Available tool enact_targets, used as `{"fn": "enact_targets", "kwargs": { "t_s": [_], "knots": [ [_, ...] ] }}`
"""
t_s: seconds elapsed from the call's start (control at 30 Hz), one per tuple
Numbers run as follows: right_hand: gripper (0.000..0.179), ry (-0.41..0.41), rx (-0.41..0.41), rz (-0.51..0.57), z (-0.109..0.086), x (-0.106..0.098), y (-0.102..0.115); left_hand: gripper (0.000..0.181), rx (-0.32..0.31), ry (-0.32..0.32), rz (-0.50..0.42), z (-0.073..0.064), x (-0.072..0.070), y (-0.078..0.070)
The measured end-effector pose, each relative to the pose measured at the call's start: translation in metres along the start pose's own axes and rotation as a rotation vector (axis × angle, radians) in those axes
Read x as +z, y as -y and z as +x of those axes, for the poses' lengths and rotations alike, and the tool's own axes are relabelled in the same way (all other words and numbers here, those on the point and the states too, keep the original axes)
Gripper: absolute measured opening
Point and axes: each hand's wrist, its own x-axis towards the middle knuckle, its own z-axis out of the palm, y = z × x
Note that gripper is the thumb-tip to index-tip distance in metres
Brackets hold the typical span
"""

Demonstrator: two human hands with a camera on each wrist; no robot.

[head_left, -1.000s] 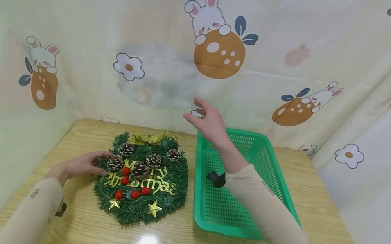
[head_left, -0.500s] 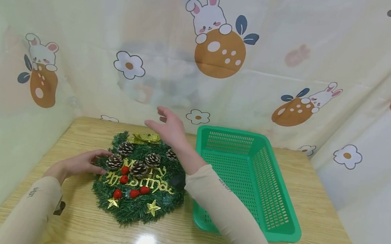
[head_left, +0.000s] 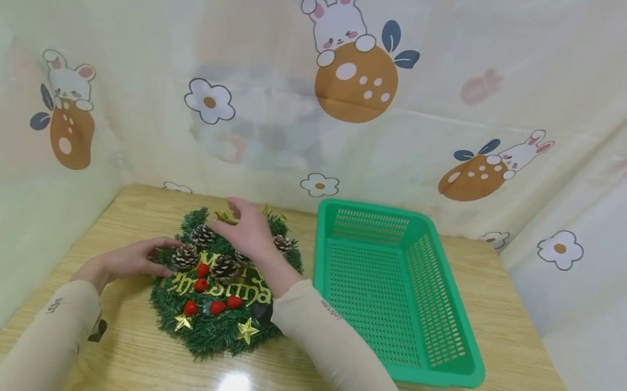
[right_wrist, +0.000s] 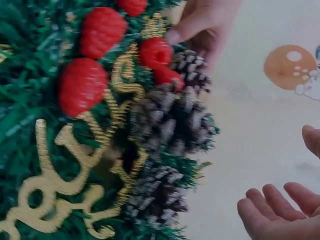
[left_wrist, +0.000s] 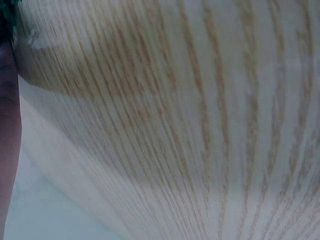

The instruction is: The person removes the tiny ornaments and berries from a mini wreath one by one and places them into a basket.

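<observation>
A round green Christmas wreath [head_left: 210,330] lies on the wooden table, dressed with pine cones, red berries, gold stars, a gold bow and gold "Merry Christmas" lettering. At its left edge my left hand [head_left: 134,259] holds the rim beside a pine cone; in the right wrist view that left hand [right_wrist: 207,25] has its thumb on the wreath's front. My right hand [head_left: 248,230] reaches over the wreath's upper part, close to the bow, and hides some pine cones. Fingers [right_wrist: 272,202] of this hand look loosely spread in the right wrist view, holding nothing.
A green perforated plastic basket [head_left: 469,346] stands on the table [head_left: 528,380] to the right of the wreath. Behind the table hangs a pale curtain [head_left: 271,46] printed with rabbits and flowers.
My right hand has moved left and down, from above the basket to over the wreath's top. My left hand has stayed at the wreath's left edge.
</observation>
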Motion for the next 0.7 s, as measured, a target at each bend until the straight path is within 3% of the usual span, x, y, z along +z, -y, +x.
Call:
{"fn": "enact_targets", "kwargs": {
  "t_s": [0.7],
  "knots": [
    [0.062, 0.152, -0.106, -0.196, -0.008, 0.04, -0.008, 0.069, -0.032, -0.006, -0.006, 0.0, -0.001, 0.0]
  ]
}}
